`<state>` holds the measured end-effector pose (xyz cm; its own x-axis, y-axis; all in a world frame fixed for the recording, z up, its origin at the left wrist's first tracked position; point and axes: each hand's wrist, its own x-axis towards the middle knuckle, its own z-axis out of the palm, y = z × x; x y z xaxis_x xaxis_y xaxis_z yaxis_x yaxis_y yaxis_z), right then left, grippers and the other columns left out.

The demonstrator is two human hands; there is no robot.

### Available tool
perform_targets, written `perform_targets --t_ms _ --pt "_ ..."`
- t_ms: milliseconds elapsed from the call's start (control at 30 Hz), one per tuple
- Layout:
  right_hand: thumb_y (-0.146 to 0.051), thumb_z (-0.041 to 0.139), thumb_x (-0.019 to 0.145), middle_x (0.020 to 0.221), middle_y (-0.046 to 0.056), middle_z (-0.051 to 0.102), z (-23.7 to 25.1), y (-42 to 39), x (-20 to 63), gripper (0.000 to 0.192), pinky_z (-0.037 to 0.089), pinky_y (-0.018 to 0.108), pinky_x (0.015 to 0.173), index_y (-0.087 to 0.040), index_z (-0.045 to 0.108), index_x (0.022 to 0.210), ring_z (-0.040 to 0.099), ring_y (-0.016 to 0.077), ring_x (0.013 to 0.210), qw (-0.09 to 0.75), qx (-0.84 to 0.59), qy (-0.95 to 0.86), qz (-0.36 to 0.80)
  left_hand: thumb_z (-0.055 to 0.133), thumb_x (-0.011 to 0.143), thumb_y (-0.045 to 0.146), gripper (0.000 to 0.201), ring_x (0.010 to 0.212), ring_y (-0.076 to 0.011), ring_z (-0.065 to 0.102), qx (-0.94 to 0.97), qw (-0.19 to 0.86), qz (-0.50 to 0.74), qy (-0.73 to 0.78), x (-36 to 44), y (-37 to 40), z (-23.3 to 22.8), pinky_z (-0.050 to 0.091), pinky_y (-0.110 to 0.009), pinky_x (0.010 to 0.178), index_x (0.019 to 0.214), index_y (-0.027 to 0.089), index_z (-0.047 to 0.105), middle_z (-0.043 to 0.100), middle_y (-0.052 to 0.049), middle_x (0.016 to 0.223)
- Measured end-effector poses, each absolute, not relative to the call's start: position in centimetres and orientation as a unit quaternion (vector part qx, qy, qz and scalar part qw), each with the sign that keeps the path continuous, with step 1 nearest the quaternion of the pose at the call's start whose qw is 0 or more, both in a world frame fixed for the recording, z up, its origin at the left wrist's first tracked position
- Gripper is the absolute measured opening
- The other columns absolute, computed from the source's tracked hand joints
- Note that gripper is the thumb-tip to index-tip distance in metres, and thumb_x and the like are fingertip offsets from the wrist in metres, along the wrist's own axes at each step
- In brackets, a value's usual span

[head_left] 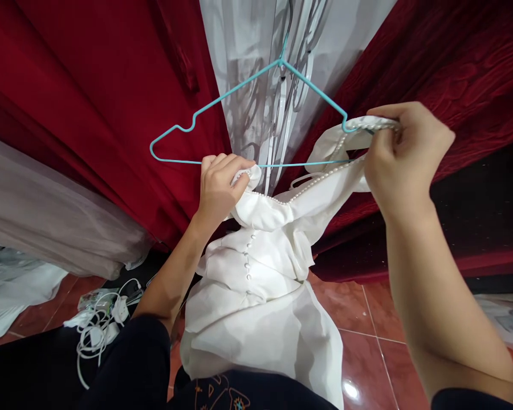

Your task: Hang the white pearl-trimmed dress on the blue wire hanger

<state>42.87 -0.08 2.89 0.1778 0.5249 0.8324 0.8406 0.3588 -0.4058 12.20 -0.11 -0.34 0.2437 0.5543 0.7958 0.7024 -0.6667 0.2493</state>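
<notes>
A white dress (256,267) with pearl trim along its neckline and a row of small round buttons hangs down in front of me. A light-blue hanger (239,86) is above it, its hook up near the top of the view. My right hand (406,154) grips the dress by one shoulder, which is looped over the hanger's right end. Closed on the other side of the neckline, my left hand (220,185) is just below the hanger's lower bar, and the hanger's left end is bare. The fingertips of my right hand are partly hidden by the fabric.
Deep red curtains (111,85) hang on both sides, with several white hangers (282,108) before whitish sheer fabric between them. At lower left, a bundle of white cables (96,336) lies on a black surface (29,370). The floor has reddish tiles (367,353).
</notes>
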Motion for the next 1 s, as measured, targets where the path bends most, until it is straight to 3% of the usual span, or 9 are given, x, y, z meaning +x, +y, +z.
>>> perform_targets --t_ms 233,400,567,700,800,1000 --pt "-0.010 0.060 0.085 0.090 0.012 0.075 0.0 1.2 49.0 0.020 0.053 0.038 0.074 -0.016 0.075 0.098 0.070 0.0175 0.077 0.572 -0.581 -0.551 -0.179 0.060 0.089 0.010 0.018 0.079 -0.0205 0.064 -0.767 0.060 -0.504 -0.392 12.6 0.1 -0.4 0.041 -0.041 0.094 0.088 0.022 0.074 0.075 0.001 0.084" --pt "-0.026 0.066 0.082 0.092 0.014 0.071 -4.0 -2.3 47.3 0.011 0.051 0.044 0.069 -0.023 0.068 0.092 0.067 0.0235 0.079 0.587 -0.572 -0.544 -0.180 0.060 0.090 0.011 0.019 0.082 -0.0228 0.065 -0.762 0.062 -0.491 -0.418 13.3 0.3 -0.8 0.042 -0.042 0.096 0.090 0.023 0.075 0.075 0.000 0.086" --pt "-0.025 0.066 0.085 0.096 0.013 0.063 -2.0 -5.1 42.7 0.014 0.043 0.040 0.067 -0.024 0.063 0.099 0.061 0.0252 0.090 0.627 -0.446 -0.598 -0.224 0.061 0.090 0.009 0.020 0.083 -0.0220 0.066 -0.761 0.054 -0.503 -0.406 13.7 0.5 -1.0 0.043 -0.041 0.095 0.090 0.023 0.074 0.076 0.000 0.087" --pt "-0.021 0.059 0.095 0.107 0.012 0.072 0.1 -5.1 39.0 0.025 0.051 0.036 0.074 -0.023 0.072 0.116 0.068 0.0232 0.099 0.525 -0.440 -0.721 -0.103 0.062 0.090 0.009 0.019 0.082 -0.0209 0.066 -0.763 0.041 -0.522 -0.378 13.6 0.4 -1.2 0.042 -0.040 0.095 0.091 0.023 0.075 0.075 0.002 0.087" --pt "-0.030 0.056 0.103 0.107 0.009 0.076 -0.8 -4.2 37.3 0.024 0.053 0.032 0.076 -0.021 0.075 0.113 0.069 0.0183 0.091 0.491 -0.463 -0.738 -0.012 0.065 0.092 0.009 0.017 0.084 -0.0203 0.067 -0.770 0.024 -0.517 -0.374 13.3 0.0 -1.3 0.043 -0.041 0.097 0.092 0.023 0.075 0.077 0.002 0.089" --pt "-0.035 0.057 0.105 0.090 0.006 0.070 -3.3 -3.3 36.6 0.028 0.051 0.032 0.071 -0.022 0.080 0.113 0.062 0.0163 0.076 0.552 -0.452 -0.698 -0.060 0.064 0.096 0.010 0.023 0.098 -0.0213 0.073 -0.795 0.010 -0.481 -0.369 12.6 -0.7 -0.7 0.046 -0.043 0.108 0.104 0.024 0.079 0.081 0.000 0.106"
